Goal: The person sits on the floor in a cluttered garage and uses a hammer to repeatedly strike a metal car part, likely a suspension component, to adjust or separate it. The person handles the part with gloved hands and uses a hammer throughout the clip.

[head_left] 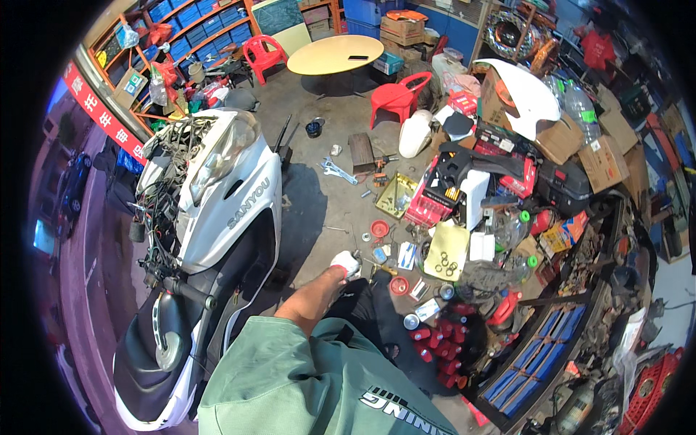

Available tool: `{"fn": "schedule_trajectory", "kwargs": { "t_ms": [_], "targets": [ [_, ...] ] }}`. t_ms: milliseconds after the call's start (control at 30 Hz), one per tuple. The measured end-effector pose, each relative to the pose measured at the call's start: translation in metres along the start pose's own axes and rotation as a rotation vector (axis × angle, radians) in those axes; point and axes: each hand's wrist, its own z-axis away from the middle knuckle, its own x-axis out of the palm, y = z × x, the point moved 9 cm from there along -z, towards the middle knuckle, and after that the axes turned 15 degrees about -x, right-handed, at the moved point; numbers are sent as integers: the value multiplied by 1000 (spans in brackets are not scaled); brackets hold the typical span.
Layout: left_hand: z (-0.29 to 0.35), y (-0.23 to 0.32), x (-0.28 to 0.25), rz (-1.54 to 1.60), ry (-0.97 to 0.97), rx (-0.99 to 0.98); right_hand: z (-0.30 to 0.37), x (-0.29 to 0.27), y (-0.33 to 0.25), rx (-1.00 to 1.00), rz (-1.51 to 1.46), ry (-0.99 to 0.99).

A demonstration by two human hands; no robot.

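My left hand (346,265), in a white glove, is low over the concrete floor at the end of my bare forearm. Its fingers are curled closed around something small and dark that I cannot make out. Just right of it lie a thin tool with a yellowish handle (384,268) and a small blue-topped item (380,255). Two red round dishes (399,286) rest close by, one nearer and one farther. My right hand is not in view. To the left stands a large white scooter (239,196) with its wiring exposed at the front.
Ahead on the floor are wrenches (337,172), a power drill (380,168) and a yellow parts tray (396,196). Boxes, bottles and red-capped containers (442,344) crowd the right. Farther off stand a round table (326,54) and red chairs (399,98).
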Motion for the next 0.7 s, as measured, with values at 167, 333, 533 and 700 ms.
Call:
{"fn": "schedule_trajectory", "kwargs": {
  "t_ms": [167,333,533,700],
  "targets": [
    [-103,-14,-70,47,187,30,-68,5,-88,-48,72,-61],
    [-266,-79,-107,319,201,-144,-164,33,-223,-84,174,-144],
    [-327,-66,-170,367,125,-301,-250,46,-358,-57,279,-204],
    [-354,2,-220,425,86,-243,-301,28,-481,-94,313,-219]
  ]
}}
